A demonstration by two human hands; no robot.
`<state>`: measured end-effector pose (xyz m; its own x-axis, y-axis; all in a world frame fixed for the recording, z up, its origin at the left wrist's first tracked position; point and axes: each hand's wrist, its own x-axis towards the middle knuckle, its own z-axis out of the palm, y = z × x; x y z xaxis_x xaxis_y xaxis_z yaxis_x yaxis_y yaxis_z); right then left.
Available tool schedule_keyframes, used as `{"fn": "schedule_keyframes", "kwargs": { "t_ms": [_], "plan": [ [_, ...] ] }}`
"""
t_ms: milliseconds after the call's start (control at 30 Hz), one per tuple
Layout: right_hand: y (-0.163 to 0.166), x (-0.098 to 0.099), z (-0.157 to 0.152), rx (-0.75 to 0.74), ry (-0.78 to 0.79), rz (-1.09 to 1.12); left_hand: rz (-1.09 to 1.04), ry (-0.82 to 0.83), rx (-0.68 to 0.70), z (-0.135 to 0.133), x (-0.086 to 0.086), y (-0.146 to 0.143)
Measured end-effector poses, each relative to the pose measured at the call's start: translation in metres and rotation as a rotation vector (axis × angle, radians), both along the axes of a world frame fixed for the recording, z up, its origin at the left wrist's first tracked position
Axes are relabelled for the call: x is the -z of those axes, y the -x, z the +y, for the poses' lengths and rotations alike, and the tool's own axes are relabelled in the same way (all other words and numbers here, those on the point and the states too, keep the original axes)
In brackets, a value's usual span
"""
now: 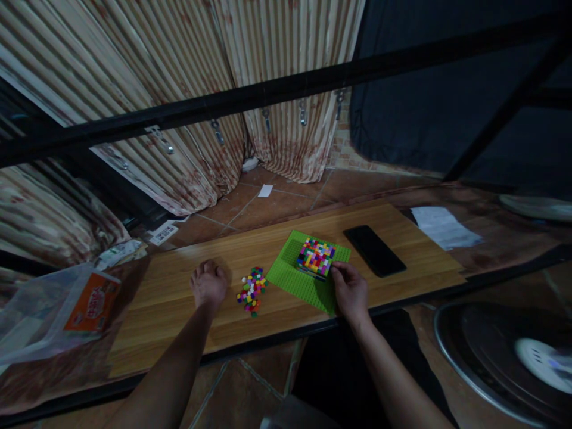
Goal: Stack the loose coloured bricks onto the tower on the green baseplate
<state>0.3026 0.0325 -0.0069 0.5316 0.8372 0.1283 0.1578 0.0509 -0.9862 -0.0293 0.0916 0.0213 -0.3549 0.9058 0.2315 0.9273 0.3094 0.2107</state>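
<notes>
A square block of small multicoloured toy bricks (pixel 316 256) stands on a green studded baseplate (pixel 286 271). My right hand (pixel 351 289) is at the block's right edge, over the plate, with thumb and forefinger drawn together at the block's near right corner. Whatever is between those fingertips is too small to make out. To the left of the plate lies a loose pile of tiny coloured bricks (pixel 252 291). My left hand (pixel 208 284) rests palm down on the wooden board just left of that pile, its fingers slightly apart and holding nothing.
A black phone (pixel 374 250) lies on the wooden board (pixel 179 322), right of the plate. A clear plastic tub with an orange label (pixel 92 304) is at far left. White paper (pixel 444 226) lies at right; a round stool (pixel 491 357) stands near right. A dark metal bar (pixel 286 89) crosses beyond.
</notes>
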Motion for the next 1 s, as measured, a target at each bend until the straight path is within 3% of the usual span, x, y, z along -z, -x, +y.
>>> {"fn": "schedule_keyframes", "kwargs": {
  "t_ms": [1000],
  "plan": [
    [0.0003,-0.0019,-0.0023,-0.011,-0.005,-0.04,0.016,-0.003,-0.006,0.0005,0.0032,0.0014]
  ]
}}
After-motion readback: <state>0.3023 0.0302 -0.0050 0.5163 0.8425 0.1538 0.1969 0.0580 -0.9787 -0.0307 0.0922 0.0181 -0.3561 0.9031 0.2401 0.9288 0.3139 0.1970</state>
